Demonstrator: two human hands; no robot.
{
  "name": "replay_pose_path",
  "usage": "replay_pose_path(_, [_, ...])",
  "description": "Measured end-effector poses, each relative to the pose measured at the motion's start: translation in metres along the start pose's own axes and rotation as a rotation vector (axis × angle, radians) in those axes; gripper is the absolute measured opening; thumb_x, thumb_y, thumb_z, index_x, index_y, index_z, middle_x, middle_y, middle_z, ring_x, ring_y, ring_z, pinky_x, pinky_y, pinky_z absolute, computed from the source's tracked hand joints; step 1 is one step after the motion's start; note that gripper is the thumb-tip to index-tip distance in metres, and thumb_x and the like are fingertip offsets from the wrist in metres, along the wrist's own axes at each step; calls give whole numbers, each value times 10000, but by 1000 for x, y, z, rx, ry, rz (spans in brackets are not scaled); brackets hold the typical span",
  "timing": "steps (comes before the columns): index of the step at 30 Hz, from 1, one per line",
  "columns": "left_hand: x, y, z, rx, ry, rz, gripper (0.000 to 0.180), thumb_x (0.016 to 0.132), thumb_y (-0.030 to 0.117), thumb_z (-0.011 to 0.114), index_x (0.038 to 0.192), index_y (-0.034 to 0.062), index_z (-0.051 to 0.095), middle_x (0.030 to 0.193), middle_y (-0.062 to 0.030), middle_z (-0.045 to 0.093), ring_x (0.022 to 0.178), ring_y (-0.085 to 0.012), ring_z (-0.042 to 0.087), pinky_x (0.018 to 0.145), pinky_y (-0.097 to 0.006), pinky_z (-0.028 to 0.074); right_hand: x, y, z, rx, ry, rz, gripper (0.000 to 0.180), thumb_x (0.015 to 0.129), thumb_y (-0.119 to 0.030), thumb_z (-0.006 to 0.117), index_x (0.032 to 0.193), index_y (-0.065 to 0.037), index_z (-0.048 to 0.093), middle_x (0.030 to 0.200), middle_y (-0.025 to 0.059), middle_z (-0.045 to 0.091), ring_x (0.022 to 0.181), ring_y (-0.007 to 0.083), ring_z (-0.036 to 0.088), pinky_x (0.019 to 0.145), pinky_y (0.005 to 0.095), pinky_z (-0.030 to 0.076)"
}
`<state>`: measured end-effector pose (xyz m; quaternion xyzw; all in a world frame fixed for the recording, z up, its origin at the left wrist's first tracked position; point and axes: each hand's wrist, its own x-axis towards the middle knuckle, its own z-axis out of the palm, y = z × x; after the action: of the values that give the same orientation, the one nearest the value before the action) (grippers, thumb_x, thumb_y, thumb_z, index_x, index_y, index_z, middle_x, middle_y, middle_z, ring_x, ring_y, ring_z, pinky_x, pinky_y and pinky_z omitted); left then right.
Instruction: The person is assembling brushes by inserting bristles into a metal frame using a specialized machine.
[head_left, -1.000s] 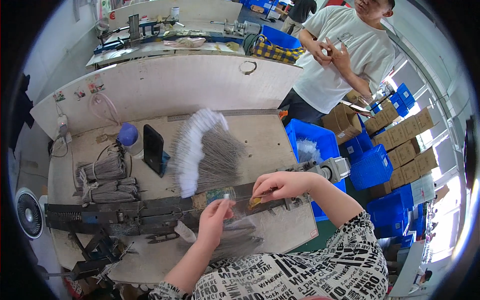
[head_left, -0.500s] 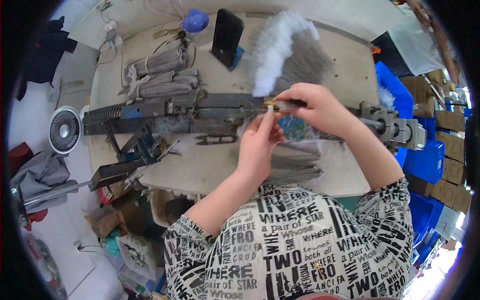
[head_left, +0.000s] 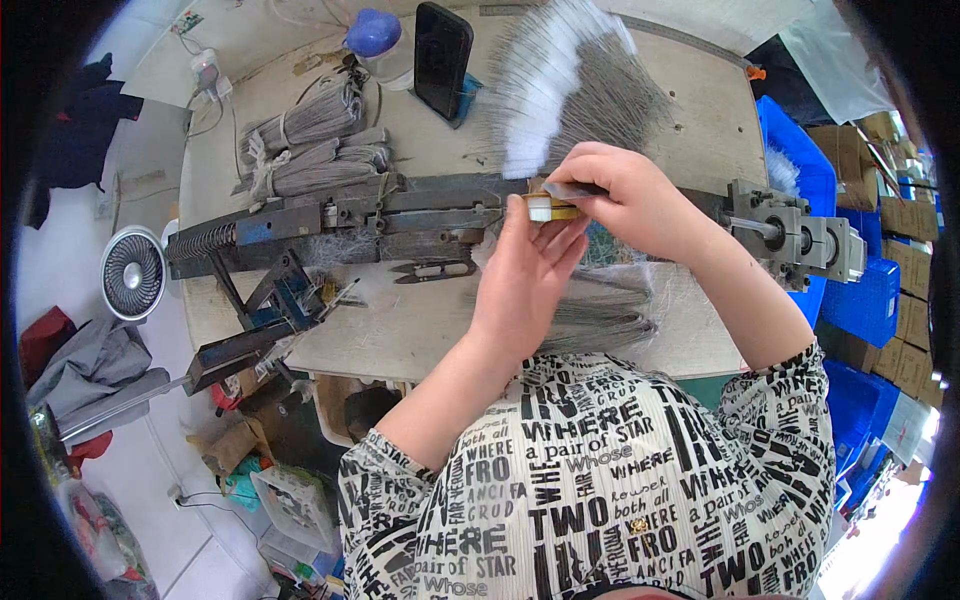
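My right hand (head_left: pixel 640 200) is closed on a dark, thin-handled tool (head_left: pixel 587 189) with a flat tip pointing left. Just below the tip is a small white piece (head_left: pixel 540 209) edged with brass-yellow, over the dark metal machine bed (head_left: pixel 430 222). My left hand (head_left: pixel 522 280) lies with fingers stretched out and apart, its thumb along the white piece's left side and its fingertips under the yellow edge. Behind both hands spreads a fan of thin grey wires (head_left: pixel 610 100) with white fluffy bristle along its left side (head_left: pixel 545 85).
Tied grey wire bundles (head_left: pixel 320 165) lie at the back left; more grey bundles (head_left: pixel 600 315) lie before me. A phone (head_left: pixel 442 60) stands on a blue holder beside a purple-lidded jar (head_left: pixel 374 35). Metal clamp blocks (head_left: pixel 800 240) sit right, by blue crates (head_left: pixel 860 300). A fan (head_left: pixel 133 272) stands left.
My left hand has gone from a pinch on the white piece to stretched fingers. My right hand stays by the piece with the dark tool. The whole view has shifted slightly.
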<state>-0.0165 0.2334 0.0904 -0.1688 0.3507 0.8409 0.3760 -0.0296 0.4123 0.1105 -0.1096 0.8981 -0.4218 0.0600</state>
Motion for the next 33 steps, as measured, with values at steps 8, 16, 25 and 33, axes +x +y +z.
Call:
replay_pose_path(8, [-2,3,-4,-354,-215,-74,691,1014,543,380,1398,-31,367,1406,-168,452,1348,-278,416,1191,-430,276,-20,-24,-20,76,117,38,221,826,-3,638,1047,-12,642,1147,120,576,950,279,618,795,341,517])
replay_pose_path(16, [1,4,-10,-313,-243,-7,719,1016,563,326,1445,-14,352,1470,-152,419,1365,-263,402,1186,-427,269,-45,-38,-2,-579,192,-303,256,733,-98,691,983,-155,703,893,-17,580,842,165,574,869,415,392])
replay_pose_path(25, [3,5,-12,-293,-274,6,696,1018,564,306,1441,16,381,1462,-127,435,1334,-236,436,1162,-428,302,-37,-20,-5,-785,398,-378,298,689,-175,750,983,-188,703,823,-67,583,799,146,559,880,422,346])
replay_pose_path(33, [3,5,-11,-274,-241,13,680,1025,542,320,1436,2,381,1467,-133,434,1310,-242,455,1162,-421,307,-40,-21,-4,-910,384,-372,209,700,-169,674,908,-177,694,829,-68,557,850,118,565,952,439,345])
